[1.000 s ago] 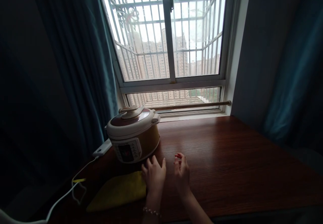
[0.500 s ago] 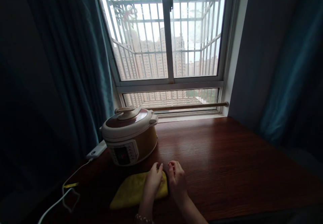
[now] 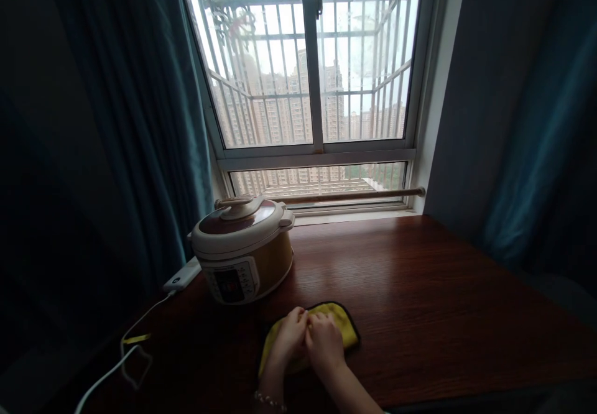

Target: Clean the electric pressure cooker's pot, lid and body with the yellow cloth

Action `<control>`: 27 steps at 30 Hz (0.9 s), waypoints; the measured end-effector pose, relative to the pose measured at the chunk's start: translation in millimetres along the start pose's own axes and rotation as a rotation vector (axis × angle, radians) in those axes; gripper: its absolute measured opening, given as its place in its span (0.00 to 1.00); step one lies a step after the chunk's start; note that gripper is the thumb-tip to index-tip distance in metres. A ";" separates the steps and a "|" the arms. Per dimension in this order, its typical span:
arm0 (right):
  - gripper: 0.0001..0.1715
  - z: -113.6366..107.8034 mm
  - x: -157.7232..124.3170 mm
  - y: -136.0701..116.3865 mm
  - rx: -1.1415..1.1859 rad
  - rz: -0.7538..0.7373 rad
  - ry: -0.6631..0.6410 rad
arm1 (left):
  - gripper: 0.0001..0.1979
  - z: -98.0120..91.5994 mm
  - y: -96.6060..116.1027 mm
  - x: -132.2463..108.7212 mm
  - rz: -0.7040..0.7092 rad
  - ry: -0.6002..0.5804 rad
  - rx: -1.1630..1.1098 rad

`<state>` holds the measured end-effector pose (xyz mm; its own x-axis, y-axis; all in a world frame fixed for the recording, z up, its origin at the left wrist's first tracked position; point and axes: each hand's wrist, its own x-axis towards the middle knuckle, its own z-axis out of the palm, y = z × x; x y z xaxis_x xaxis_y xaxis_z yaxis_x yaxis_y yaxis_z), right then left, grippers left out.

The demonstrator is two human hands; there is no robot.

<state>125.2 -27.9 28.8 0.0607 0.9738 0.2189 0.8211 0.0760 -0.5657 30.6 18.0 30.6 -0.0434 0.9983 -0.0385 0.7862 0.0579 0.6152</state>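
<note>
Cloth [image 3: 344,322] farther right, now under left hand [image 3: 290,334] and right hand [image 3: 325,340]

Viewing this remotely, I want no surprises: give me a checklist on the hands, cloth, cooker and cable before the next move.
1. Both hands at the cloth: ok; the left hand and right hand meet over the yellow cloth.
2. Firm grip: cannot tell; the hands hide the contact.
3. Cloth apart from the cooker: ok; a gap shows between them.
4. Lid on: ok; it sits atop the cooker.
5. White cable away from the hands: ok; it lies well left.
</note>
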 end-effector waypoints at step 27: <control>0.25 -19.0 0.3 60.7 -0.269 0.378 0.039 | 0.14 21.7 26.7 -13.7 0.363 -0.204 0.022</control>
<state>185.8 -27.0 9.7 0.4017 0.9131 0.0697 0.8546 -0.3464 -0.3869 65.5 5.8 30.5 0.3606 0.9325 0.0213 0.7410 -0.3003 0.6006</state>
